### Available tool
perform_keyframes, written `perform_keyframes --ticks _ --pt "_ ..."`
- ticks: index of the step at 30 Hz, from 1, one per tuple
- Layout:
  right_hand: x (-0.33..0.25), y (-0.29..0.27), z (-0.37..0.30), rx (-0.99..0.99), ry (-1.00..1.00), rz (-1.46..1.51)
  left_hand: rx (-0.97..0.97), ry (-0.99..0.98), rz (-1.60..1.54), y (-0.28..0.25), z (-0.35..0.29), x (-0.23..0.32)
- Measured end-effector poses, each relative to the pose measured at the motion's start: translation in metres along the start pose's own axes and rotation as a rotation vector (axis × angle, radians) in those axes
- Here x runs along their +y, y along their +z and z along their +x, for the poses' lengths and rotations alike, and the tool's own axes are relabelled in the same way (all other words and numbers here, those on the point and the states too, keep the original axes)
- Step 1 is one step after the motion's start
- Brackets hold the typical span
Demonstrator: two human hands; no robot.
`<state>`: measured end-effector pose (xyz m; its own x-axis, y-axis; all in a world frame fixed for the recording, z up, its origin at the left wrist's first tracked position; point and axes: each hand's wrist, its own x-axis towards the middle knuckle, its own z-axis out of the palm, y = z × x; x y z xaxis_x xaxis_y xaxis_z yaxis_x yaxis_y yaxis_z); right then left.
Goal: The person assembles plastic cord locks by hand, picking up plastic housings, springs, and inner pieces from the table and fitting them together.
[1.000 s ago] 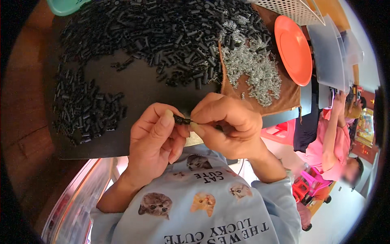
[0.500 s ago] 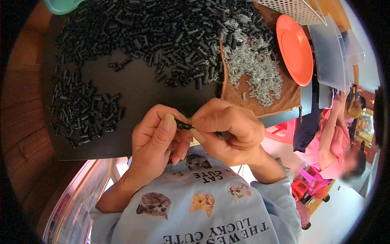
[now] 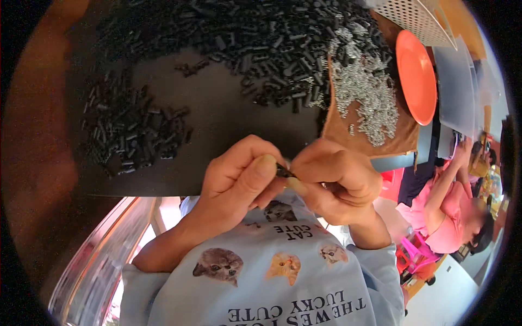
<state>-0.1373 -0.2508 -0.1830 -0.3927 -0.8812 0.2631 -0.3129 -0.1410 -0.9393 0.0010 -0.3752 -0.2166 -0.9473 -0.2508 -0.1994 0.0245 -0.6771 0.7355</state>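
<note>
Between my two hands, over the table's near edge, is a small black plastic cord-lock piece [image 3: 282, 171], largely hidden by fingers. The thumb and fingertips of my left hand [image 3: 239, 171] pinch its left end. My right hand [image 3: 340, 182] is closed at its other end, thumb and forefinger pressed together there; whether a spring is also in those fingers is hidden. Beyond my right hand, a heap of small silvery coil springs [image 3: 364, 103] lies on a brown cloth [image 3: 394, 138]. A smaller pile of black plastic pieces [image 3: 133, 133] lies to the left of my hands.
A large heap of black pieces [image 3: 272, 54] covers the far part of the dark table [image 3: 228, 125]. At the right stand an orange plate [image 3: 416, 76], a white perforated basket [image 3: 416, 19] and a translucent bin [image 3: 457, 87]. A person in pink [image 3: 440, 212] sits farther right.
The view has shifted, so table and hands appear farther right. Both hands keep their pinch on the black piece, which now slants more and shows less between the fingers.
</note>
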Motion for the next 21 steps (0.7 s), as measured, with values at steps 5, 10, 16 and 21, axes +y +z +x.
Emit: perform_keyframes --ticks 5,10,16,21 --pt "-0.0003 0.0012 -0.0047 -0.009 -0.049 -0.041 -0.068 0.079 0.153 -0.0036 0.0013 -0.0046" --pt "-0.0023 0.0027 -0.0072 -0.01 -0.164 -0.206 -0.038 -0.026 0.05 -0.0006 -0.0001 0.003" --pt "-0.0025 0.003 -0.0052 -0.012 -0.074 -0.118 -0.044 0.191 0.222 -0.0045 0.0019 -0.0016" --pt "0.0009 0.0027 -0.0069 0.018 -0.002 0.015 -0.029 0.174 0.157 -0.0022 0.0057 -0.0047"
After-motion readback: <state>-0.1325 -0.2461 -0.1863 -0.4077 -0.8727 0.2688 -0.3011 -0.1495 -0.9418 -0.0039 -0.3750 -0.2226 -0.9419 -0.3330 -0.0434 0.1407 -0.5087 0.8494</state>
